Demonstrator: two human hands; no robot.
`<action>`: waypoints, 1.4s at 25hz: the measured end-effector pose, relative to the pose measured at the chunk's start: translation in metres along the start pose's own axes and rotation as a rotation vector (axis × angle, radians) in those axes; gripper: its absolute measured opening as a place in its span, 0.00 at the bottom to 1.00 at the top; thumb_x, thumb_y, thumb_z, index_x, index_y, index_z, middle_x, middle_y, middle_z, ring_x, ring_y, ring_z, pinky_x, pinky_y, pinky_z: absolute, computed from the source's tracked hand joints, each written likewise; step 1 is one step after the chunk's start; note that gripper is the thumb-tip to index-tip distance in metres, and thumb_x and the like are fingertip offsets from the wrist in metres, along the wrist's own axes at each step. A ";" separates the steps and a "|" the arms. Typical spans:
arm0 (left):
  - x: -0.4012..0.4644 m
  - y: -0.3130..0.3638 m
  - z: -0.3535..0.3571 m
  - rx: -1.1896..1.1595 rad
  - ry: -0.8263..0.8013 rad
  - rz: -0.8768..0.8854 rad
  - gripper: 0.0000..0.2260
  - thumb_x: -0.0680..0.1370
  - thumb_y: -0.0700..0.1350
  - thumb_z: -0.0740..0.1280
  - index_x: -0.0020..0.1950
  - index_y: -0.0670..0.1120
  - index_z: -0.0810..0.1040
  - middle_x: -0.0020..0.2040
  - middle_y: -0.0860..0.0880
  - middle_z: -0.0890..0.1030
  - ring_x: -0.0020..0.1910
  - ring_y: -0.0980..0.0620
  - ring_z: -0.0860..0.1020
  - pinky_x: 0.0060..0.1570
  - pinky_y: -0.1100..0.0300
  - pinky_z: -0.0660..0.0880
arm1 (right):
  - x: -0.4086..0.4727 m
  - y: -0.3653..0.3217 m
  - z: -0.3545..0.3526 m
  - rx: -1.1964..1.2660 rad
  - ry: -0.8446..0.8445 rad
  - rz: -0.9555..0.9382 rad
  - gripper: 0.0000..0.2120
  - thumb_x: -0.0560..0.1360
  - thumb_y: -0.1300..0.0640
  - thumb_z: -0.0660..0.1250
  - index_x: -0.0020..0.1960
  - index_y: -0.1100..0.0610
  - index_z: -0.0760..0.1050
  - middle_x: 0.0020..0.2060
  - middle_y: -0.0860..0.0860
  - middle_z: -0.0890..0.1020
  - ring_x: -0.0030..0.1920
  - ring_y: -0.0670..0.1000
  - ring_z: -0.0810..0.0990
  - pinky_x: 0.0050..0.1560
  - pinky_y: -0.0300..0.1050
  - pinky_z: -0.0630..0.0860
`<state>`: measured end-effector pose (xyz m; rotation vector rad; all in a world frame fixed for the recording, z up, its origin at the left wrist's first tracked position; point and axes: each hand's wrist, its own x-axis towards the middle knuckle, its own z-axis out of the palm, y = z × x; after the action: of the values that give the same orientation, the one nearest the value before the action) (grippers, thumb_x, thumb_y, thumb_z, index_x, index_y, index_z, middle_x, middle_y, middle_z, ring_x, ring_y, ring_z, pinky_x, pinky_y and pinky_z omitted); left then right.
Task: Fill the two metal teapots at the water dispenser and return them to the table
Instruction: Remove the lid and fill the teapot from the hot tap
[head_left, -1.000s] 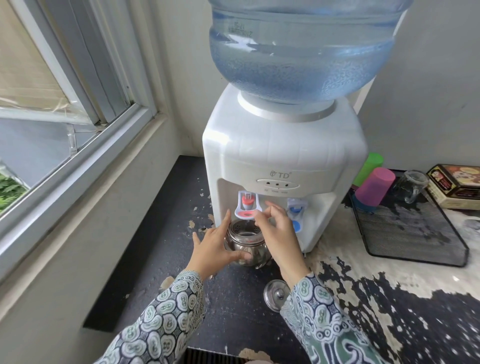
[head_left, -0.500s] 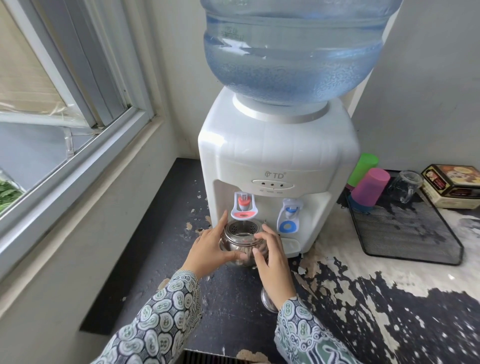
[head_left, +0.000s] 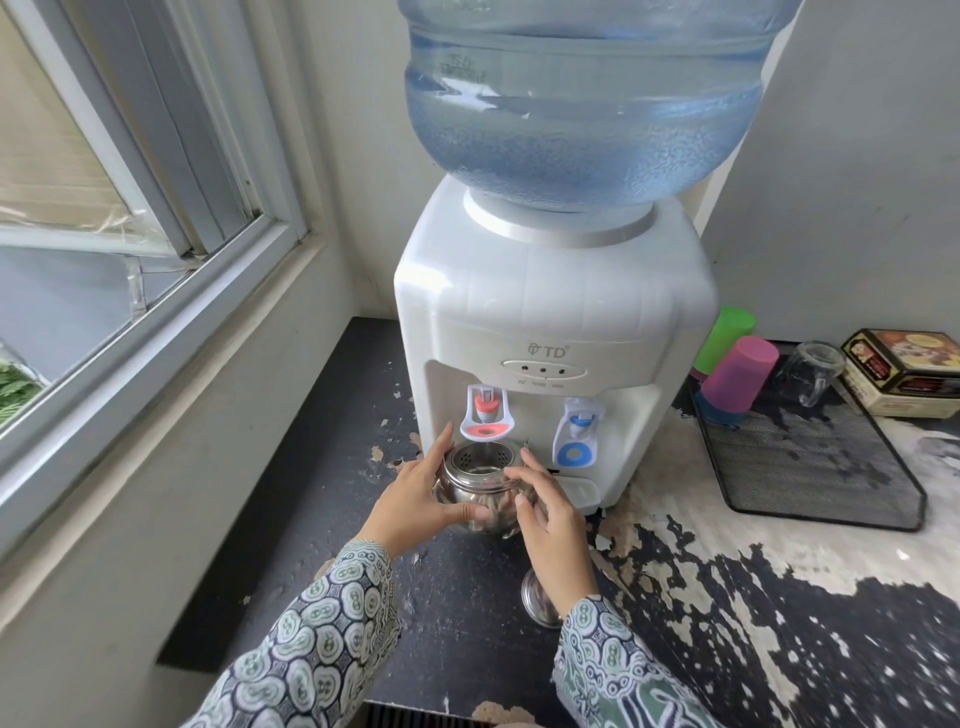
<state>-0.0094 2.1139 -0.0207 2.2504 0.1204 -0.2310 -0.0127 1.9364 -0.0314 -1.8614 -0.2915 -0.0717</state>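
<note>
Hands cupping teapot, left hand wrapped, right hand fingers spread.

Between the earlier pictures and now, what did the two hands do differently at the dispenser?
The right hand left the red tap, came down and now cups the right side of the teapot. The left hand keeps holding the left side. The teapot stays under the red tap, with the lid on the counter.

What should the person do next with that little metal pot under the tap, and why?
Probably press the red tap: the open teapot sits right beneath it, lid off on the counter, and both the left hand and right hand only steady it.
</note>
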 end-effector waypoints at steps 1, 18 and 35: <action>0.000 0.000 0.000 0.001 0.000 0.002 0.52 0.54 0.73 0.68 0.72 0.65 0.47 0.69 0.48 0.70 0.68 0.49 0.64 0.66 0.48 0.65 | 0.001 0.001 0.000 0.006 0.002 0.000 0.17 0.74 0.70 0.60 0.56 0.53 0.76 0.67 0.44 0.69 0.63 0.27 0.64 0.59 0.23 0.65; -0.005 0.004 -0.005 0.105 0.026 0.031 0.47 0.62 0.66 0.72 0.73 0.62 0.48 0.69 0.51 0.71 0.68 0.48 0.66 0.67 0.46 0.65 | 0.000 0.000 0.000 0.096 0.013 0.008 0.18 0.73 0.75 0.58 0.56 0.59 0.77 0.64 0.46 0.70 0.61 0.25 0.65 0.56 0.21 0.65; -0.007 0.008 -0.006 0.081 0.008 -0.007 0.48 0.57 0.71 0.68 0.71 0.67 0.48 0.67 0.48 0.71 0.68 0.49 0.65 0.67 0.46 0.64 | 0.001 0.009 -0.002 0.100 -0.011 0.004 0.24 0.72 0.76 0.56 0.56 0.53 0.77 0.64 0.41 0.70 0.63 0.27 0.65 0.61 0.24 0.64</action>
<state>-0.0142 2.1132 -0.0090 2.3323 0.1254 -0.2349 -0.0092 1.9321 -0.0387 -1.7641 -0.2933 -0.0435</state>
